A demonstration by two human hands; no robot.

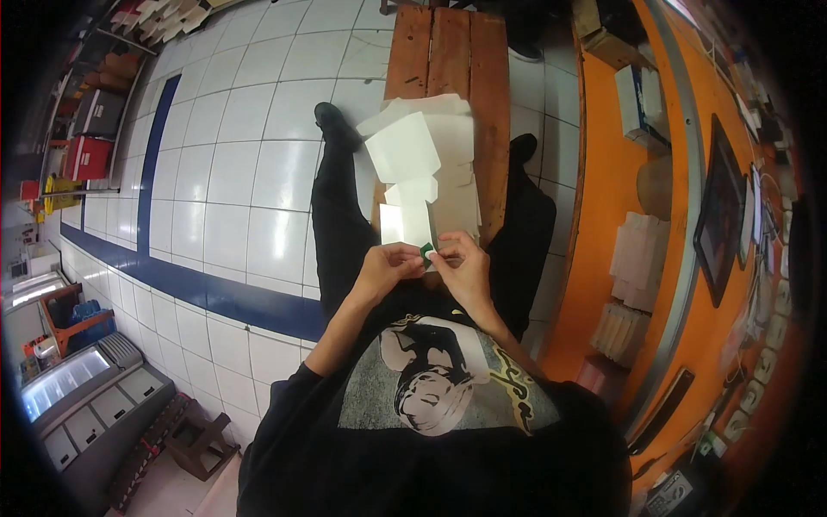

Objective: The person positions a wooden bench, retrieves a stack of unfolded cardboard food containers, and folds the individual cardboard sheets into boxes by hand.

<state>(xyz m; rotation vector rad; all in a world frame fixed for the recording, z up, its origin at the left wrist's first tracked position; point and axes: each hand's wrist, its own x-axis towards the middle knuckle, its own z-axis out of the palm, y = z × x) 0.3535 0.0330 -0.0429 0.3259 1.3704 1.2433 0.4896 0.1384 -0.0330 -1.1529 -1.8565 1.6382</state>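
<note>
Both hands meet over the near end of a stack of flat white cardboard pieces. Between the fingertips is a small green and white piece, too small to make out fully. My left hand pinches it from the left side. My right hand holds its right side between thumb and fingers. Just beyond the fingers, a partly unfolded white carton with flaps lies on top of the stack.
The stack rests on a wooden bench between my outstretched legs. On the right, an orange shelf unit holds boxes and folded cartons. A brown stool and a freezer stand at the lower left.
</note>
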